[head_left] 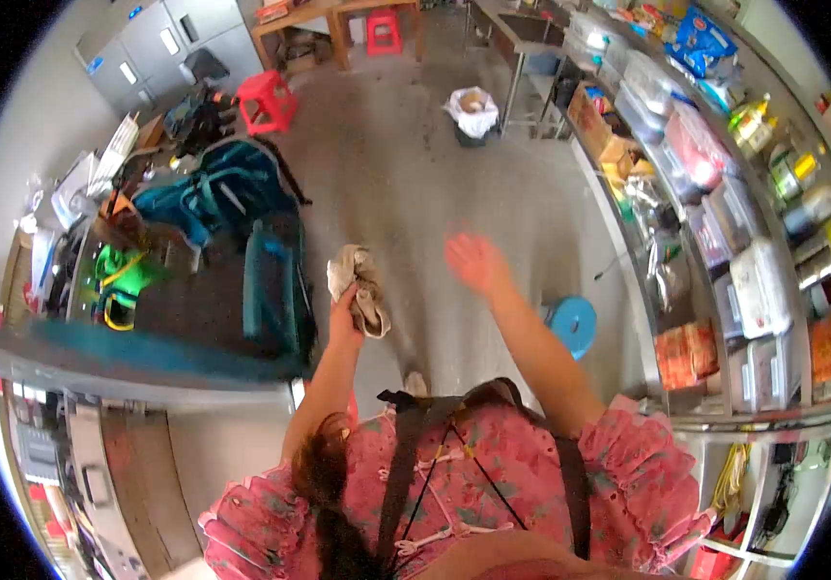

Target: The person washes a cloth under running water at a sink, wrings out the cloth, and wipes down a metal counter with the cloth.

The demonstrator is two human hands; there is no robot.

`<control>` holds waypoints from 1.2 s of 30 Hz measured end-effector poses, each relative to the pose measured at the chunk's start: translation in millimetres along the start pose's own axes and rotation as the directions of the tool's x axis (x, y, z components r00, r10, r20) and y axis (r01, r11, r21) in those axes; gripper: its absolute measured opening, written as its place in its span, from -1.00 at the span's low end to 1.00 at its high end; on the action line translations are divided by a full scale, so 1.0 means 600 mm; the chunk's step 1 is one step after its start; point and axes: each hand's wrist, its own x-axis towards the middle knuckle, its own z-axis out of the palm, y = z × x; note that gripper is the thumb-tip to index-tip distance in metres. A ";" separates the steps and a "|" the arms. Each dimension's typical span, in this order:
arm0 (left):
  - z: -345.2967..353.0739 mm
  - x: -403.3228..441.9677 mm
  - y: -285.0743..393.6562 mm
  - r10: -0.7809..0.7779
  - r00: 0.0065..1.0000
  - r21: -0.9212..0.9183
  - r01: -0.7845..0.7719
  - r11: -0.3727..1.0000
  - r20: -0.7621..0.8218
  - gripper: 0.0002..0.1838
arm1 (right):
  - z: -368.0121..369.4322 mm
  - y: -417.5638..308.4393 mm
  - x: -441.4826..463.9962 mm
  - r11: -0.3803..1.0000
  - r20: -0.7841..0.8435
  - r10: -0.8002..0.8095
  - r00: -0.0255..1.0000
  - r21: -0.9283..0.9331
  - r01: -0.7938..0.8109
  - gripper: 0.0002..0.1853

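Note:
My left hand (346, 302) is closed around a crumpled beige cloth (362, 290), held out in front of me above the grey floor. The cloth hangs over both sides of the hand and hides part of the fingers. My right hand (474, 261) is raised to the right of the cloth, apart from it, with its fingers spread and nothing in it. It is slightly blurred. A blue round stool (571, 326) stands on the floor beyond my right forearm.
A table (184, 372) with a teal backpack (227, 193) is on the left. Shelves (628, 198) of plastic boxes line the right. Ahead are a lined bin (472, 114), red stools (266, 102) and a metal table (512, 39). Grey floor (386, 164) lies between.

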 end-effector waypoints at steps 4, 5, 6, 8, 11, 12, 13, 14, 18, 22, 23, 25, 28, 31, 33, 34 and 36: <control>0.110 0.180 0.064 -0.095 0.994 0.040 0.093 0.995 0.060 -0.61 | 0.023 -0.079 0.100 1.000 0.027 -0.007 1.000 0.025 0.007 -0.54; 0.119 0.238 0.067 -0.145 0.986 0.027 0.144 0.989 0.077 -0.61 | 0.009 -0.100 0.133 0.997 0.038 -0.003 0.999 0.080 0.000 -0.54; 0.129 0.295 0.070 -0.198 0.976 0.018 0.198 0.980 0.093 -0.61 | -0.004 -0.125 0.171 0.996 -0.021 -0.050 0.999 0.071 0.052 -0.55; 0.209 0.374 0.098 -0.242 0.963 0.068 0.235 0.970 0.115 -0.57 | -0.027 -0.184 0.261 0.989 -0.116 -0.138 0.984 0.034 0.143 -0.55; 0.257 0.543 0.100 -0.266 0.954 0.117 0.250 0.961 0.141 -0.52 | -0.041 -0.270 0.394 0.979 -0.206 -0.206 0.957 -0.040 0.202 -0.53; 0.267 0.581 0.110 -0.276 0.956 0.115 0.265 0.957 0.096 -0.52 | -0.043 -0.293 0.437 0.979 -0.240 -0.203 0.949 -0.052 0.196 -0.53; 0.302 0.634 0.127 -0.270 0.959 0.109 0.261 0.959 0.084 -0.51 | -0.013 -0.334 0.500 0.982 -0.270 -0.189 0.944 -0.050 0.182 -0.54; 0.333 0.686 0.145 -0.262 0.963 0.117 0.253 0.960 0.071 -0.51 | 0.015 -0.366 0.568 0.985 -0.294 -0.173 0.940 -0.034 0.171 -0.54; 0.369 0.878 0.237 -0.250 0.968 0.036 0.251 0.967 -0.028 -0.52 | 0.117 -0.454 0.803 0.996 -0.248 -0.071 0.966 0.028 0.080 -0.57; 0.372 1.078 0.334 -0.047 0.997 -0.027 0.045 0.999 -0.055 -0.60 | 0.224 -0.544 1.056 0.999 -0.140 -0.039 0.989 -0.020 0.037 -0.57; 0.383 1.122 0.354 0.022 0.997 -0.022 -0.024 0.999 -0.075 -0.61 | 0.233 -0.570 1.120 0.999 -0.121 -0.034 0.992 -0.040 0.029 -0.57; 0.408 1.219 0.380 0.108 0.990 0.028 -0.106 0.994 -0.093 -0.62 | 0.240 -0.633 1.251 0.998 -0.101 -0.048 0.994 -0.053 0.043 -0.57; 0.433 1.409 0.441 0.167 0.982 0.134 -0.155 0.979 -0.082 -0.64 | 0.269 -0.696 1.406 0.998 -0.181 0.014 0.983 0.056 -0.004 -0.59; 0.535 1.557 0.474 0.127 0.991 0.123 -0.122 0.985 -0.029 -0.67 | 0.301 -0.769 1.479 0.997 -0.342 0.033 0.939 0.077 -0.007 -0.57; 0.636 1.654 0.498 0.102 0.993 0.193 -0.090 0.977 -0.052 -0.66 | 0.320 -0.827 1.524 0.990 -0.350 -0.027 0.936 0.122 0.074 -0.59; 0.674 1.723 0.511 0.095 0.994 0.225 -0.082 0.971 -0.049 -0.65 | 0.317 -0.864 1.558 0.983 -0.346 -0.068 0.936 0.140 0.123 -0.59; 0.736 1.865 0.521 0.073 0.997 0.167 -0.079 0.983 0.037 -0.63 | 0.277 -0.931 1.628 0.964 -0.273 -0.217 0.937 0.095 0.250 -0.61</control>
